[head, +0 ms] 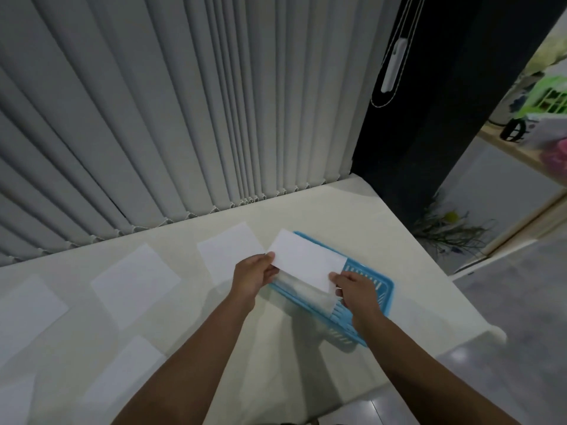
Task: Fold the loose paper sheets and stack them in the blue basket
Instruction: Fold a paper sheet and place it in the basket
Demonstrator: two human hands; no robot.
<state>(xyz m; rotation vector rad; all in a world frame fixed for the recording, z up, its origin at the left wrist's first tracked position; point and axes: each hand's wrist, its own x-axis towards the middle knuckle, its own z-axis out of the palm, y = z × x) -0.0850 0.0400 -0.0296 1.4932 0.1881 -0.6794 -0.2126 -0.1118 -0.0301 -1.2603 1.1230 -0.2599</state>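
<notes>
A folded paper sheet (303, 259) was held in the air above the blue basket (385, 286), its long edges running from upper left to lower right. Its left end was pinched by the left hand (253, 276), thumb on top and the other fingers beneath. Its lower right corner was pinched by the right hand (357, 289), the fingertips (334, 277) pressed together on the paper's edge. Inside the basket, under the held sheet, paler paper (306, 291) could be seen (whether one piece or several could not be told). Loose flat sheets (135, 282) were spread on the white table (352, 210), one (228, 251) lying just left of the basket.
</notes>
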